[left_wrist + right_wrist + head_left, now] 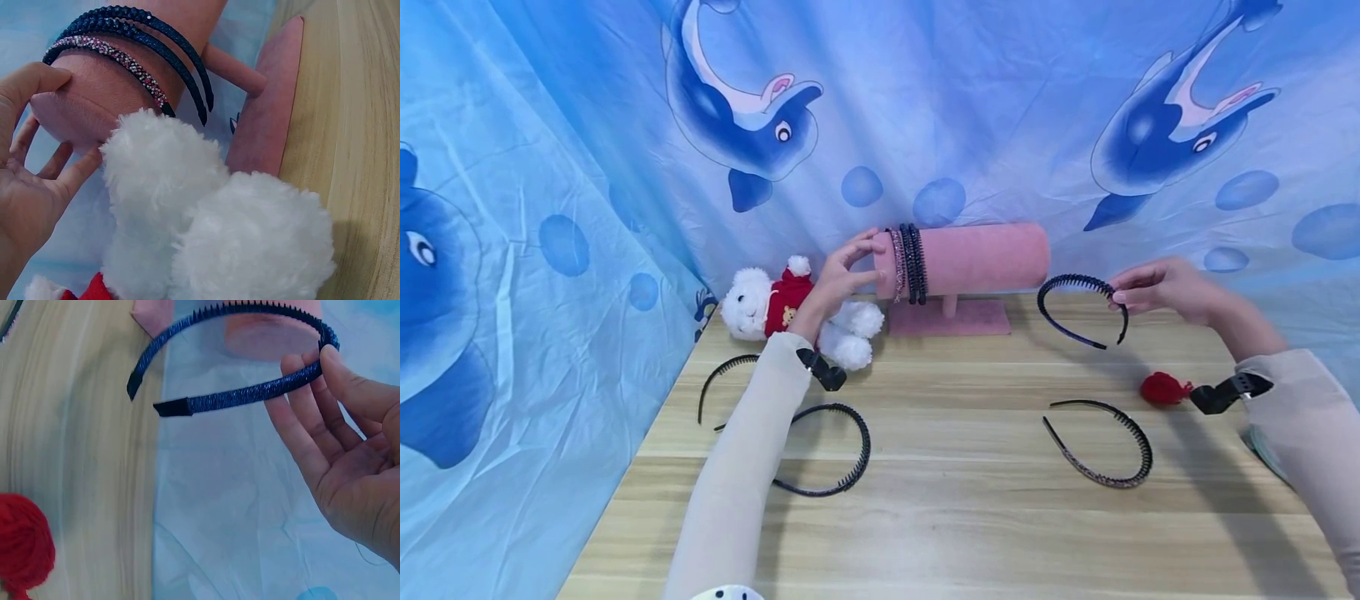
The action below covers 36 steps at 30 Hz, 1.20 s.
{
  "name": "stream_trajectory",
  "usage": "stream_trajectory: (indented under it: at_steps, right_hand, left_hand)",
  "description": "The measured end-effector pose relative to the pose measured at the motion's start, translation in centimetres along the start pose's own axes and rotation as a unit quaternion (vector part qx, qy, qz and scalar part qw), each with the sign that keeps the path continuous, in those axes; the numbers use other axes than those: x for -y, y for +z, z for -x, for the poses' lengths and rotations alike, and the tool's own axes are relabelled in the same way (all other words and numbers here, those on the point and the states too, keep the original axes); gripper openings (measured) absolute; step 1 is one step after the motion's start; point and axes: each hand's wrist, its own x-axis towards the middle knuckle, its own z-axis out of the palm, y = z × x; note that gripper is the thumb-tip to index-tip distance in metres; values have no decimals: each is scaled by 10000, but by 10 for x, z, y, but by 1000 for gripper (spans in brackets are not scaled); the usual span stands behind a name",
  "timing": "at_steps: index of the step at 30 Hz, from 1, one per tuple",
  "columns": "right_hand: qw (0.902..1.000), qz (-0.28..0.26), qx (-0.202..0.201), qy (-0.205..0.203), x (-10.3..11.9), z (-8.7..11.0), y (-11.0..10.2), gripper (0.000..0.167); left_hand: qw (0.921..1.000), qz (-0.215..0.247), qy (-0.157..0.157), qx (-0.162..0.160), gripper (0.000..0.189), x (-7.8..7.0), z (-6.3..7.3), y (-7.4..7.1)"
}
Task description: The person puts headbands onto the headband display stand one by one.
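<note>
My left hand [842, 275] holds the left end of the pink padded roll of a headband stand [985, 257], thumb on one side and fingers on the other. Near that end, a headband with pink and white sparkles [128, 62] and two dark beaded headbands [150, 39] hang side by side on the roll. Off to the right of the stand, my right hand [1172, 287] pinches a dark blue glittery headband [250, 393] by its side, thumb against fingers. This toothed headband is raised above the table, its two tips pointing away from the hand.
A white plush toy [850, 350] in a red top lies left of the stand's base. Toothed headbands lie on the wooden table: two at left [867, 442], partly behind my left sleeve, and one at right [1142, 450]. A red fuzzy ball [1161, 388] sits near my right wrist.
</note>
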Motion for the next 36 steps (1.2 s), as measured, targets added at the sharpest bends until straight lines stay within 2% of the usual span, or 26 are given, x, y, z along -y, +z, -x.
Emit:
stream_trajectory:
  at_steps: [5, 10, 16, 28, 36]
  right_hand:
    - [9989, -143, -439, 30, 6, 3, -4, 28]
    - [9962, -177, -853, 57, 14, 1, -2, 25]
    - [9903, -515, -1288, -2, 24, -7, 6, 19]
    - [9708, -1101, -2035, -625, 34, -28, 34, 14]
    - [9629, -931, -2383, -862, 36, -46, 50, 17]
  left_hand:
    - [9999, -99, 129, 45, 37, -1, -1, 0]
    - [9997, -134, 194, 101, 36, 0, -2, -2]
    - [9998, -71, 173, 120, 37, 0, -2, -2]
    - [9998, 24, 170, 118, 36, 3, 0, -2]
    - [10000, 71, 25, 65, 37, 1, 0, -3]
